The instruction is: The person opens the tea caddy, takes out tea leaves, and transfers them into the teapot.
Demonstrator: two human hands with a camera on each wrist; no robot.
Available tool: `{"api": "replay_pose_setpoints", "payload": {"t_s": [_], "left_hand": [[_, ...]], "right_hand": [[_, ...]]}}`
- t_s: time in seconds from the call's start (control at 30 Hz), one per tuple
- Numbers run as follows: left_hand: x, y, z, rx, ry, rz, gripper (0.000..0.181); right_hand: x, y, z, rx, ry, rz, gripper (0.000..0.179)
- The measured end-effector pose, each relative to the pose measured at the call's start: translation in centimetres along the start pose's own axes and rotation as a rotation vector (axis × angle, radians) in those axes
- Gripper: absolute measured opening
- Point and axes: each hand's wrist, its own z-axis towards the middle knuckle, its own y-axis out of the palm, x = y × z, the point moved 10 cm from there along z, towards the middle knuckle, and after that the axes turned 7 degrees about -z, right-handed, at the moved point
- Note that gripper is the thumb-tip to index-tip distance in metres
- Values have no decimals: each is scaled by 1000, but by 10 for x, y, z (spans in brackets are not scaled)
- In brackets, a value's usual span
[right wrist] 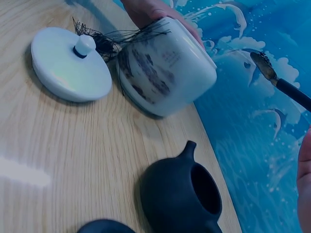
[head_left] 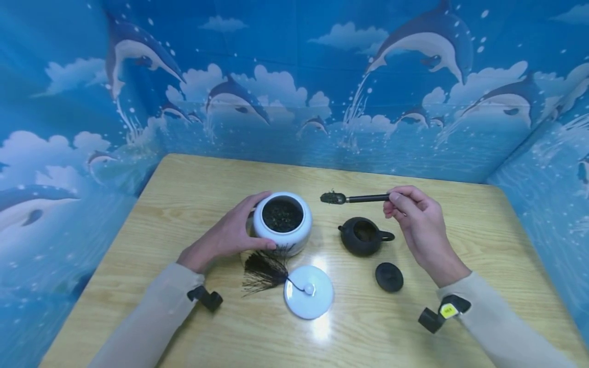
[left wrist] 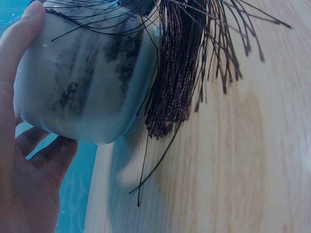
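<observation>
My left hand (head_left: 239, 227) grips a white porcelain tea jar (head_left: 296, 240), its thumb on the near side and the fingers round the left and back. Dark loose tea leaves (head_left: 282, 214) show inside the jar's mouth. In my right hand (head_left: 418, 220), thumb and fingers pinch the dark handle of a tea scoop (head_left: 368, 198), held level with its bowl pointing left. The scoop's bowl carries a small heap of tea leaves (right wrist: 262, 59). Below the scoop stands a lidless black teapot (head_left: 361, 244), apart from both hands; its interior looks dark.
The white jar lid (head_left: 309, 301) lies knob up in front of the jar, with a dark tassel (head_left: 264, 271) attached by a cord. A round black teapot lid (head_left: 389, 277) rests near the teapot. A dolphin-print curtain (head_left: 285, 128) borders the wooden table (head_left: 207, 327) behind.
</observation>
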Motion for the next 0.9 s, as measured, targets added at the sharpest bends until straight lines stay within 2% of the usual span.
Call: {"api": "replay_pose_setpoints", "payload": {"t_s": [0.43, 0.9], "left_hand": [[-1, -1, -1, 0, -8, 6, 126], [0, 0, -1, 0, -13, 8, 127]], "right_hand": [[-2, -54, -14, 89, -24, 39, 8], [22, -90, -36, 104, 14, -9, 9]]}}
